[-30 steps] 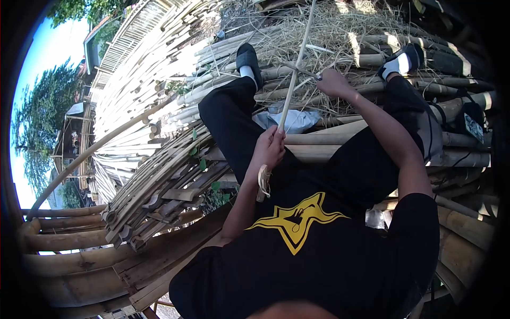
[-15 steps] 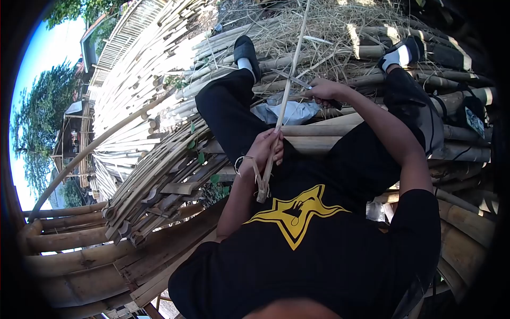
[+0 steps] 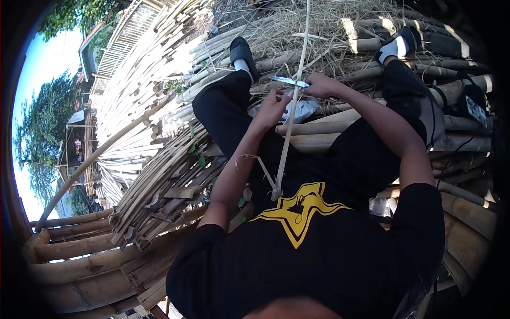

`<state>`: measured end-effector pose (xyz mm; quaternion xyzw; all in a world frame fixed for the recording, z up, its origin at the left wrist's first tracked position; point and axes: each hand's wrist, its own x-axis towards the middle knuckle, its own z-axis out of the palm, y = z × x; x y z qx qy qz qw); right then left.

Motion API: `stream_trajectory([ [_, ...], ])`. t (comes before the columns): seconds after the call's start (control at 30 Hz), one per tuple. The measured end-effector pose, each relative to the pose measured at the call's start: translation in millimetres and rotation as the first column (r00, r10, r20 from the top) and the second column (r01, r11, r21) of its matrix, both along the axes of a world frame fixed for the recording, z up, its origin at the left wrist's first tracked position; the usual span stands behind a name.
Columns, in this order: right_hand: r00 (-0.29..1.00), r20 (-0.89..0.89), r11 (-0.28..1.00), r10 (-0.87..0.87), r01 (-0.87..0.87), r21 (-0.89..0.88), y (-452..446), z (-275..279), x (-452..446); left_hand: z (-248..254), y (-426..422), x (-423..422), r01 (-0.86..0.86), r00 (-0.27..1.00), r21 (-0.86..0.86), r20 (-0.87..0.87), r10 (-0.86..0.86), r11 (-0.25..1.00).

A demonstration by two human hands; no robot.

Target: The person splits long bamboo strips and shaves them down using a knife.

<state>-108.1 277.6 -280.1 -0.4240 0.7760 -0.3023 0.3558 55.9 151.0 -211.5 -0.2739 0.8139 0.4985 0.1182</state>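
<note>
A long thin bamboo strip runs from my lap up past both hands to the top edge. Its frayed lower end, with a bent splinter, lies against my black shirt. My right hand is closed on a knife; the handle is hidden in the fist, and the blade points left across the strip. My left hand is just left of the strip, below the blade, with fingers partly bent and apart. Whether its fingertips touch the strip is hard to see.
Bamboo poles lie under and between my legs, with a pale plastic bag between them. Fine shavings cover the poles ahead. A stack of split bamboo is at my left, and a bamboo rail stands lower left.
My left hand has let go of the strip's lower end and moved up near the knife. My right hand has shifted slightly up and left, turning the blade flatter across the strip.
</note>
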Motion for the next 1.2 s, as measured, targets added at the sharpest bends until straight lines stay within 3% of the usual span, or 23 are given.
stream_trajectory([
  [0.07,1.000,-0.016,1.000,0.010,-0.010,0.005,1,7,-1,-7,-1,-16,-0.018,0.999,0.039,-0.046,0.019,0.999],
  [0.13,0.999,-0.024,0.999,0.040,-0.040,0.016,3,12,2,-18,-3,-30,0.041,0.997,-0.210,-0.050,-0.053,0.977],
  [0.2,1.000,0.008,0.995,0.029,-0.029,0.099,3,18,1,-30,-9,-45,0.015,0.991,-0.291,-0.120,-0.052,0.957],
  [0.27,1.000,-0.009,0.994,0.004,-0.003,0.106,1,8,-2,-23,-7,-55,-0.154,0.988,-0.057,-0.012,0.154,0.986],
  [0.33,0.994,-0.102,0.991,0.024,-0.010,0.135,-1,5,-5,-23,-6,-59,-0.162,0.987,-0.097,-0.042,0.158,0.982],
  [0.4,0.996,-0.083,0.985,0.030,-0.015,0.172,-1,7,-6,-31,-9,-57,-0.238,0.971,0.059,-0.018,0.239,0.969],
  [0.47,0.997,-0.066,0.978,0.034,-0.020,0.206,-5,7,-5,-40,-12,-56,-0.249,0.967,0.038,-0.047,0.251,0.968],
  [0.53,0.989,-0.142,0.983,0.033,-0.006,0.182,-4,7,-5,-46,-12,-54,-0.302,0.945,0.259,-0.046,0.324,0.917],
  [0.57,0.989,-0.145,0.983,0.037,-0.009,0.186,-3,9,-5,-48,-11,-55,-0.304,0.944,0.264,-0.049,0.328,0.915],
  [0.63,0.981,-0.192,0.991,0.018,0.008,0.133,-1,11,-3,-46,-5,-52,-0.467,0.866,0.532,0.113,0.488,0.706],
  [0.77,0.983,-0.183,0.986,0.003,0.027,0.162,-2,13,-4,-37,3,-52,-0.500,0.847,0.548,0.150,0.509,0.671],
  [0.83,0.979,-0.204,0.986,0.014,0.020,0.165,-2,13,-5,-41,3,-53,-0.524,0.848,0.562,0.274,0.453,0.640],
  [0.93,0.974,-0.228,0.991,-0.012,0.042,0.127,-3,10,-4,-44,-4,-55,-0.426,0.902,0.697,0.280,0.328,0.577],
  [1.07,0.974,-0.228,0.992,0.003,0.026,0.124,-4,7,-8,-56,-6,-57,-0.404,0.913,0.730,0.288,0.288,0.551],
  [1.13,0.993,-0.120,0.991,-0.006,0.022,0.133,-3,9,-9,-61,-3,-56,-0.259,0.962,0.761,0.146,0.231,0.595],
  [1.2,0.997,-0.078,0.977,-0.018,0.034,0.212,-3,15,-8,-57,1,-54,-0.345,0.931,0.749,0.195,0.308,0.566],
])
